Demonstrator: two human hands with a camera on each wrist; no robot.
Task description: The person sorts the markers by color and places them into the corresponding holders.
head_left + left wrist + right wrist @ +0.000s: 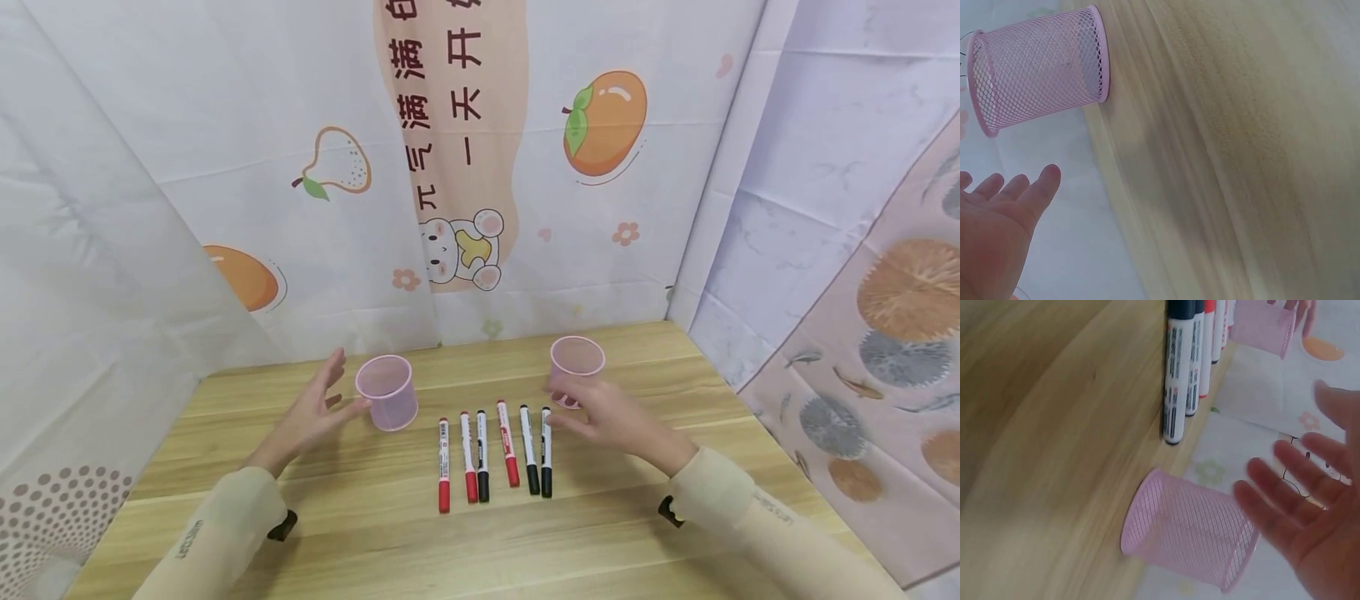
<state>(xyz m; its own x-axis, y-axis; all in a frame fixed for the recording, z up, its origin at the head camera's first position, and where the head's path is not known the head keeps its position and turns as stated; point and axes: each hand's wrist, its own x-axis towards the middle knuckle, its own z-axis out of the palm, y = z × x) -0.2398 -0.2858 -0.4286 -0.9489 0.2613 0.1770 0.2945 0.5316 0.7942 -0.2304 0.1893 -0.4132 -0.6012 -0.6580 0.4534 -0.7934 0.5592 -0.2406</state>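
Held the left hand [318, 417] spread just beside the left cup [395, 404], and the right hand [600, 412] spread by the right cup [581, 354], gripping nothing. Showed six markers [507, 442] in a row on the bench [375, 542], between and in front of the cups. Seemed ungrasped yet; likely called next for curling fingers.

Wood-grain tabletop [360, 542], white fruit-printed backdrop [525, 208], pink patterned cloth [847, 392] at right, soft light.

Soft, even light brightens the desk [367, 542], with faint shadows beside the sleeves [217, 525] and a slightly blurred right hand [611, 417], while both wrist views appear dimmer and hazier.
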